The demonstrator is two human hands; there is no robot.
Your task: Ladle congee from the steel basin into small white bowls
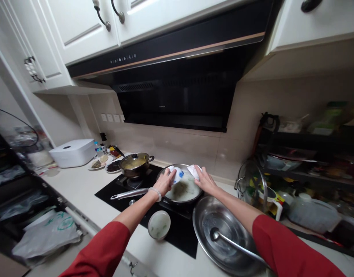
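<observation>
My left hand (164, 182), with a pale bracelet at the wrist, is closed on a white blue-patterned piece (179, 175) above the left side of the frying pan (185, 188). Whether this is a bowl or cloth, I cannot tell. Over the pan's right side, my right hand (205, 180) grips another white piece (193, 171), its kind also unclear. Cloudy, pale contents with a darker patch lie in the pan, whose long metal handle (127, 194) points left. A small bowl (159, 225) with a greenish inside stands in front of the pan.
A large steel basin (204, 234) with a ladle (231, 242) sits right of the hob. A lidded pot (133, 165) stands at the back left, beside plates of food (100, 162). A glass lid (251, 184) leans at right. The range hood (177, 96) hangs overhead.
</observation>
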